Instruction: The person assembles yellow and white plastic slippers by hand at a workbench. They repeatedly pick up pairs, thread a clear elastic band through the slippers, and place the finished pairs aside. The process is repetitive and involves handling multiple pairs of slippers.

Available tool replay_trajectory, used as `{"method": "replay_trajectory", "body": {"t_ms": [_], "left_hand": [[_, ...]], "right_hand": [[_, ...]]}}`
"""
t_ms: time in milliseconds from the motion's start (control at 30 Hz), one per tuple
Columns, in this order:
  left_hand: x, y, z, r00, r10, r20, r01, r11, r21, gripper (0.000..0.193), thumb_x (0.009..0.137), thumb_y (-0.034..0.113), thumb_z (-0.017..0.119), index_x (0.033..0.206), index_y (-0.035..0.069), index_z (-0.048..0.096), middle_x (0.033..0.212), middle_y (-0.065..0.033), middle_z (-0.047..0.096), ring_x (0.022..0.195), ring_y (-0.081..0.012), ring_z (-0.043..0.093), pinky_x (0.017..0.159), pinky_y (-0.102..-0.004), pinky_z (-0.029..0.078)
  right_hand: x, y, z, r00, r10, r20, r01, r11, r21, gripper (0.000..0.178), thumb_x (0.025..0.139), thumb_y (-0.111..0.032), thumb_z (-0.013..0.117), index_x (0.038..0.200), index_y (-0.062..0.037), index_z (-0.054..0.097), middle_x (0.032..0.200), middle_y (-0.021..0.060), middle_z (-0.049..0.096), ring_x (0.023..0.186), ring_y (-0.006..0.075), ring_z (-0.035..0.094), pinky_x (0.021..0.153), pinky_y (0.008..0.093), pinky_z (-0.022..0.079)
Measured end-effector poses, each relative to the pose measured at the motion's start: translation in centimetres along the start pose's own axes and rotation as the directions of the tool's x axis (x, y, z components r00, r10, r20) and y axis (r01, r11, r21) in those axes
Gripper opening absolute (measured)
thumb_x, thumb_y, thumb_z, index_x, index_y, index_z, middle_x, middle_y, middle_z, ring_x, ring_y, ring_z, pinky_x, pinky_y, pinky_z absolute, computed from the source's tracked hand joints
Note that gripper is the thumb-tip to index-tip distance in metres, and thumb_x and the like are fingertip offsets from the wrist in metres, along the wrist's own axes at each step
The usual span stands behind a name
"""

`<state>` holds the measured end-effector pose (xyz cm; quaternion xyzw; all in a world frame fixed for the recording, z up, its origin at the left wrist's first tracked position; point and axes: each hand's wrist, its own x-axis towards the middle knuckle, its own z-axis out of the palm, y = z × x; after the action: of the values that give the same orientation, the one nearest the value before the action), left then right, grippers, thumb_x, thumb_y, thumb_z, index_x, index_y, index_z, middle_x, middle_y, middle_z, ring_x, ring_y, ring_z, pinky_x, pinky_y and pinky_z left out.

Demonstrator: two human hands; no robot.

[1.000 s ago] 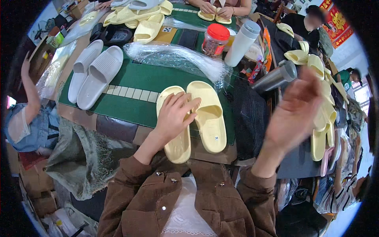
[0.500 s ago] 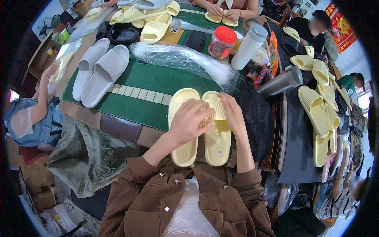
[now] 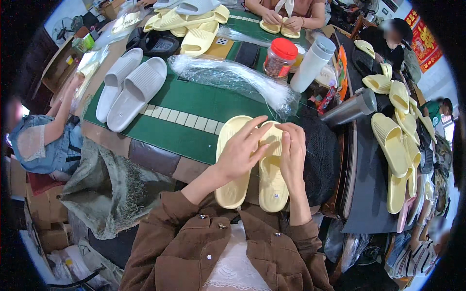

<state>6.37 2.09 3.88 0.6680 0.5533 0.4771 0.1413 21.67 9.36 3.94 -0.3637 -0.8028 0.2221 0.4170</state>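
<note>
A pair of yellow slippers [image 3: 233, 189] is laid side by side at the near edge of the green-topped table [image 3: 208, 99], long axes set six to twelve o'clock, toes pointed to twelve. Over the straps [image 3: 273, 143], the left hand [image 3: 241, 150] and the right hand [image 3: 292, 157] are held close together, half curled; whether anything is gripped cannot be told. Past twelve, brown pieces [image 3: 275, 67] are held in a red-lidded jar [image 3: 280, 59]; a white tumbler [image 3: 312, 65] is seen toward one, a steel tumbler [image 3: 348, 108] toward two.

Head view: taken from head height, faced down
Hands [image 3: 292, 157]: seen from close above
Mat [image 3: 194, 99]: looked across, farther out
</note>
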Motion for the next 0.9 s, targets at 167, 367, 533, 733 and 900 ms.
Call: {"method": "replay_trajectory", "body": {"t_ms": [167,367,533,733,900], "left_hand": [[0.6,0.4,1.0,0.999,0.023,-0.025,-0.025,0.994,-0.102,0.033,0.089,0.002,0.061,0.121,0.002,0.059,0.115,-0.0135,0.060,0.088,-0.0263,0.064,0.074,-0.0347,0.052],[-0.5,0.2,0.2,0.999,0.019,-0.051,-0.025,0.992,-0.127,0.014,0.089,0.002,0.062,0.103,0.001,0.065,0.095,-0.0135,0.063,0.083,-0.0265,0.063,0.072,-0.0344,0.051],[-1.2,0.6,-0.4,0.992,0.116,-0.051,-0.120,0.988,-0.101,0.008,0.085,0.002,0.066,0.093,0.001,0.067,0.086,-0.0114,0.064,0.077,-0.0253,0.062,0.069,-0.0344,0.050],[-2.0,0.6,-0.9,0.979,0.174,-0.105,-0.167,0.983,0.077,0.005,0.079,0.001,0.070,0.083,0.001,0.067,0.073,-0.0099,0.062,0.069,-0.0261,0.060,0.062,-0.0356,0.047],[-2.3,0.7,-1.3,0.976,0.127,-0.177,-0.102,0.984,0.143,0.006,0.076,0.000,0.071,0.080,0.001,0.066,0.071,-0.0098,0.061,0.065,-0.0264,0.059,0.060,-0.0360,0.046]], "right_hand": [[-1.0,-1.9,-1.2,0.989,0.111,0.092,-0.141,0.878,0.457,0.029,0.104,-0.018,0.039,0.100,0.0016,0.061,0.091,0.0085,0.059,0.077,0.0144,0.058,0.074,0.0285,0.047],[-2.0,-1.7,-3.7,0.906,0.420,-0.061,-0.240,0.625,0.742,0.040,0.107,-0.031,0.033,0.091,-0.0027,0.055,0.083,0.0046,0.058,0.071,0.0099,0.052,0.067,0.0248,0.042],[-2.5,-0.1,-4.9,0.865,0.499,-0.050,-0.224,0.474,0.852,0.037,0.106,-0.034,0.037,0.089,-0.0060,0.053,0.083,0.0037,0.056,0.071,0.0105,0.049,0.064,0.0243,0.040],[-2.9,0.3,-5.4,0.851,0.523,-0.044,-0.258,0.490,0.833,0.029,0.106,-0.025,0.041,0.122,-0.0035,0.050,0.103,0.0070,0.057,0.073,0.0094,0.050,0.065,0.0231,0.041],[-3.2,-0.6,-6.0,0.891,0.342,-0.298,-0.167,0.859,0.484,0.055,0.093,-0.001,0.055,0.144,-0.0039,0.035,0.120,0.0062,0.053,0.082,0.0066,0.047,0.068,0.0198,0.042]]}}
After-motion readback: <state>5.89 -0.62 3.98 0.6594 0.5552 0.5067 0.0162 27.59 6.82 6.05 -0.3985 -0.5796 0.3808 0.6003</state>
